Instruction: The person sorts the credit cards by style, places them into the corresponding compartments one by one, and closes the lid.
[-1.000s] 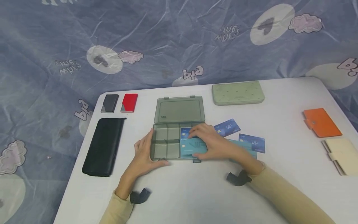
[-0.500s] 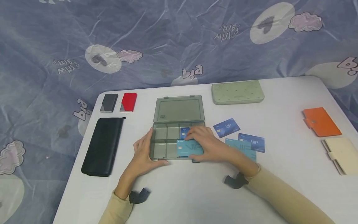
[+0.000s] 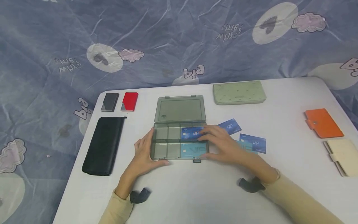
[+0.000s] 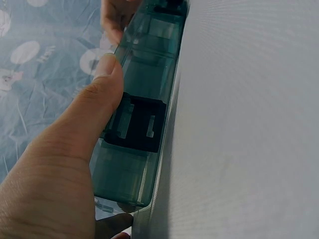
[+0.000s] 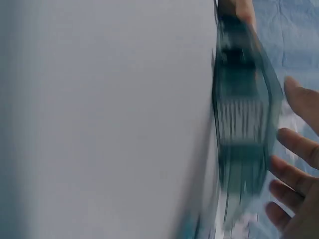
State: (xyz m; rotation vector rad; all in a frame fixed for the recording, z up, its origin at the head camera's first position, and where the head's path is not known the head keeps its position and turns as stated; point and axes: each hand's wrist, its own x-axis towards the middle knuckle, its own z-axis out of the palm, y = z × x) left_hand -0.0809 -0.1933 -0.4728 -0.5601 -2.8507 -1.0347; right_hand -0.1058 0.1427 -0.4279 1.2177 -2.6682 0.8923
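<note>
A translucent grey-green divided plastic box [image 3: 166,140] lies with its lid [image 3: 180,109] folded back. My left hand [image 3: 144,152] grips its left end, fingers along the side and thumb at the front wall. In the left wrist view the thumb [image 4: 102,84] lies against the box near a latch. A light blue VIP card [image 3: 191,150] sits in the front right compartment, a dark blue VIP card [image 3: 190,133] in the one behind. My right hand [image 3: 223,144] hovers over the box's right end, holding nothing; its fingers are spread in the right wrist view.
Right of the box lie blue cards [image 3: 253,143], partly behind the right hand. A green case [image 3: 239,92] stands at the back. An orange card holder [image 3: 323,123] and a cream one [image 3: 342,157] lie far right. Left are a black wallet [image 3: 104,146], red holder [image 3: 130,101] and dark holder [image 3: 110,102].
The light blue card has gone from the right hand's grip into the front right compartment. The right hand has let go and moved right. The left hand stays on the box.
</note>
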